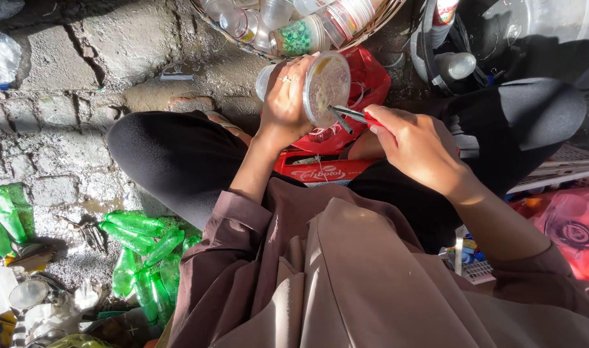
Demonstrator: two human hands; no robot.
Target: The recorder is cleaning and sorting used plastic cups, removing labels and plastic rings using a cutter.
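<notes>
Two hands work above the lap of a seated person. Left hand (285, 103) is wrapped around a clear plastic cup (325, 87), held tilted on its side with the sealed top facing the camera. Right hand (413, 145) is closed on a red-handled tool (352, 116); whether it is scissors or pliers cannot be told. The metal tip touches the lower edge of the cup top.

Surroundings:
- Basket (371, 29) of clear cups sits just beyond the cup, at the top edge of view.
- Red bag (371, 80) lies directly behind and below the cup, touching a red box (320, 171) between the knees.
- Black bin (500, 38) with a bottle stands to the upper right, near the right knee.
- Green bottles (143, 248), flattened, lie in a heap on the stone floor (56, 129) beside the left leg.
- Pink bag (571, 229) lies at the right edge, beside a white crate (565, 164).

Clearance: both knees flank the hands closely. Bare floor shows only to the left, beyond the left knee.
</notes>
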